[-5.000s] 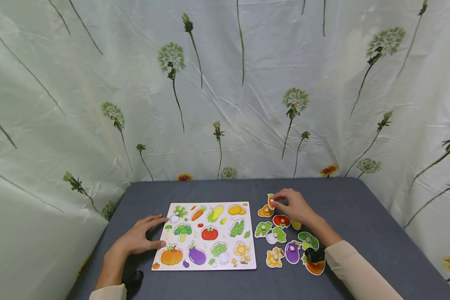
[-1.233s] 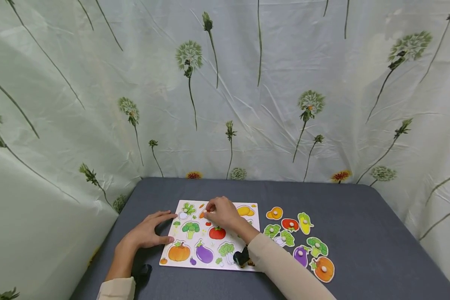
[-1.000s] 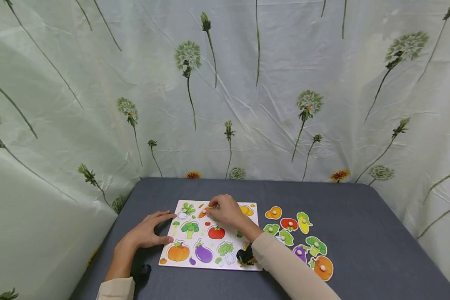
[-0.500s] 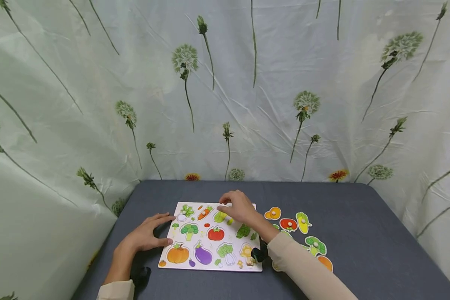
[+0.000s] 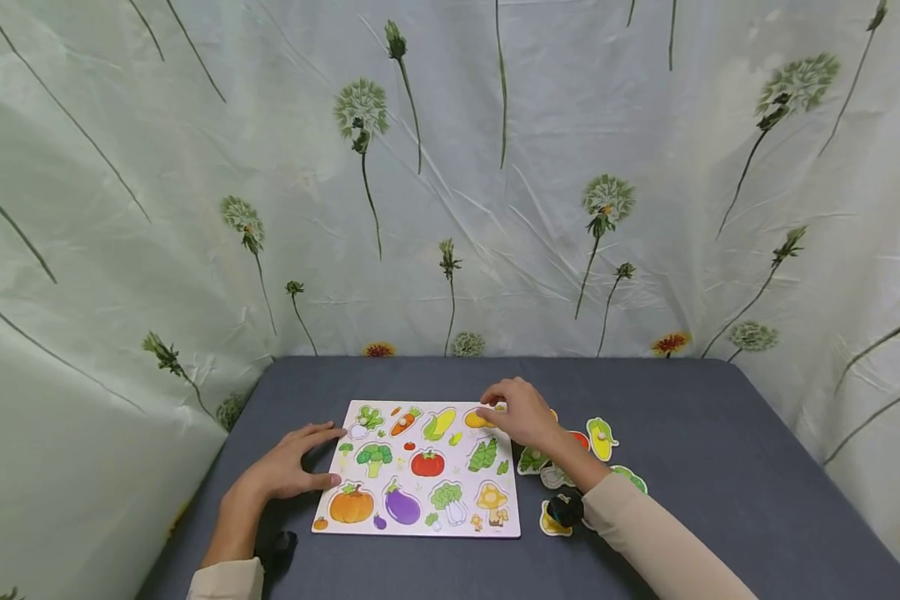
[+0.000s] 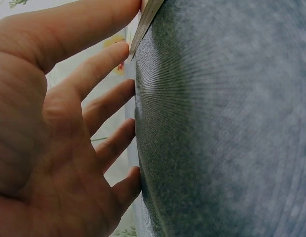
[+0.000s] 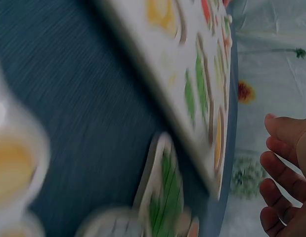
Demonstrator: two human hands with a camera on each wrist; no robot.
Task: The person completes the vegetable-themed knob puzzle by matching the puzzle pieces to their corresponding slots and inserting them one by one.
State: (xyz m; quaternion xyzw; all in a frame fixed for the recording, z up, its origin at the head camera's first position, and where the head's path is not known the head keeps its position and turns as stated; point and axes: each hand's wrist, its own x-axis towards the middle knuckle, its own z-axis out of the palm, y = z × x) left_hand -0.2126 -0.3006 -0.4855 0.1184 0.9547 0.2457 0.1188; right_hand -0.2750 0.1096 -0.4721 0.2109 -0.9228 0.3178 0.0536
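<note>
A white vegetable puzzle board point(image 5: 461, 479) lies on the dark table. My left hand point(image 5: 288, 467) rests at its left edge, thumb and forefinger touching the rim; the left wrist view shows the fingers point(image 6: 101, 71) spread. A carrot piece point(image 5: 405, 422) sits in its slot on the board's top row. Over the board's top right corner is my right hand point(image 5: 521, 412), its fingers loosely bent. Nothing is between those fingers point(image 7: 286, 175) in the right wrist view. Below that hand and forearm lie loose knobbed pieces, among them a green leafy piece point(image 5: 531, 461), partly hidden.
Right of the board are a corn piece point(image 5: 602, 438), a tomato piece point(image 5: 581, 439) and a broccoli piece point(image 5: 630, 477). A mushroom piece point(image 5: 553, 525) lies nearer the front, partly behind the wrist camera point(image 5: 566, 507). A flowered curtain point(image 5: 450, 167) hangs behind the table.
My right hand carried the carrot piece from the loose pieces to its slot and let go. It has since moved right across the board's top. The left hand stays at the board's edge.
</note>
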